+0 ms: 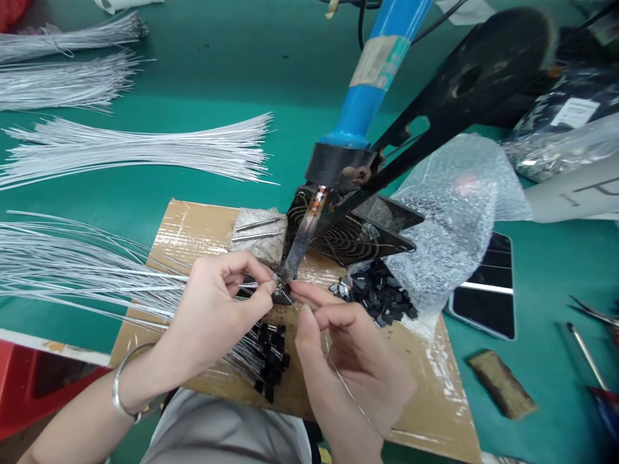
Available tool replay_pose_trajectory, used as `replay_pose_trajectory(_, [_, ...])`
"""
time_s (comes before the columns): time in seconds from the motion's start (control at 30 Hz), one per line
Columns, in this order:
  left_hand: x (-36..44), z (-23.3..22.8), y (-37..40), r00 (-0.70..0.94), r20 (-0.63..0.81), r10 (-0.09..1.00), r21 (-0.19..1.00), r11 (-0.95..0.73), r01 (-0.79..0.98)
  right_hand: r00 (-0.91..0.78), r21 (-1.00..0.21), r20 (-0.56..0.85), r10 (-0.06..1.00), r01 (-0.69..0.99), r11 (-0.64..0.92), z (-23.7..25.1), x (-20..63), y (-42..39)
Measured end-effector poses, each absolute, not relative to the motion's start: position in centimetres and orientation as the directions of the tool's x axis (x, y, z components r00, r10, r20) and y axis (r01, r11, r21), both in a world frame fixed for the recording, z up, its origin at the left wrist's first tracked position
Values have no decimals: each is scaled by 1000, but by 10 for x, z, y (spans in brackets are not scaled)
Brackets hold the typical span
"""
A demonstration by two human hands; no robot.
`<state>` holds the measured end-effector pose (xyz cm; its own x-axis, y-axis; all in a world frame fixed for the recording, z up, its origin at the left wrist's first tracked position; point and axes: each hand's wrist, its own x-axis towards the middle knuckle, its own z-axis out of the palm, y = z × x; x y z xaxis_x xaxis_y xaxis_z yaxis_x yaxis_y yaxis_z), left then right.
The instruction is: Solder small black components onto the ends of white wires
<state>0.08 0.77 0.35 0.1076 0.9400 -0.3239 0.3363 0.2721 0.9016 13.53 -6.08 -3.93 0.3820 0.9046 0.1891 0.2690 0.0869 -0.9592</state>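
While the soldering iron (319, 206) is slanting down over the cardboard (425, 380), the left hand (215, 312) is pinching a pale wire (249, 285) just left of the iron's tip, thumb and forefinger nearly meeting on it. The right hand (358, 361), just right of and below the tip, is curling its fingers almost closed around a thin strand (351, 390); whether it is also gripping a small part, one cannot tell. Doing this well is probably calling for steady wrists, with the wire end and strand meeting squarely at the tip and the skin staying off hot metal. Loose wires (97, 258) are trailing left of the iron, black pieces (384, 290) are lying to its right, and black-ended wires (273, 357) are resting below its tip.
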Motion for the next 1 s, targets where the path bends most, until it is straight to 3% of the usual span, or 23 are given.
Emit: replay_pose_trajectory(1.0, [1, 6, 8, 100, -321, 942, 893, 265, 363, 404, -957, 208, 891, 273, 99, -34, 132, -62])
